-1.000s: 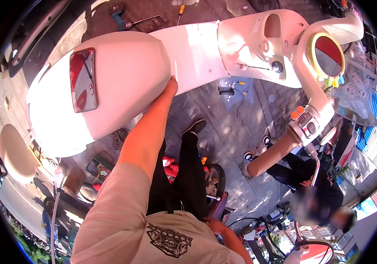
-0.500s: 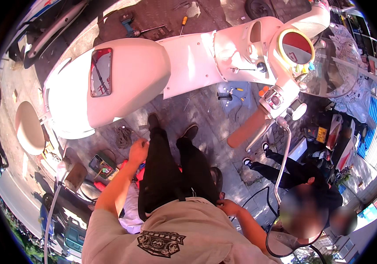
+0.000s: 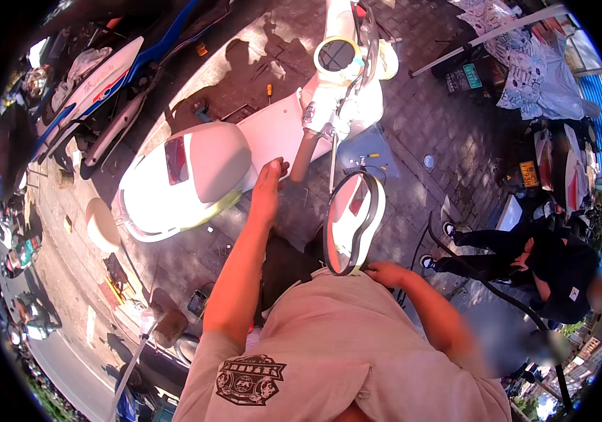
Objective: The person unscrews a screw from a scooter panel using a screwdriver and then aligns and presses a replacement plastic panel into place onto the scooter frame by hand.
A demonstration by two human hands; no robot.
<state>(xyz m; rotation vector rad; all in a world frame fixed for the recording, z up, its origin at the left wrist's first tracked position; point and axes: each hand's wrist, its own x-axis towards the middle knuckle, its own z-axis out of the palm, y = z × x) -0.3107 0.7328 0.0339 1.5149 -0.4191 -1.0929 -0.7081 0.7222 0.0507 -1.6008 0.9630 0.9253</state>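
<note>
1 scooter [image 3: 273, 137] at 11 o'clk, 1 phone [image 3: 176, 160] on seat [image 3: 220, 158]. L hand [image 3: 269, 181] nr 1 grip [image 3: 303, 156], fingers loosely apart. R hand [image 3: 385, 273]: fingers can't tell, nr 1 mirror [image 3: 341, 211], 12 o'clk, hiding pt of paving [image 3: 413, 179].

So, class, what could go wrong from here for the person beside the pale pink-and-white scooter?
The oval, black-rimmed mirror juts up between the left hand and the right hand, so either might knock it. A small yellow-handled tool lies on a flat blue sheet beside the scooter, where it could perhaps be kicked or trodden on.
</note>
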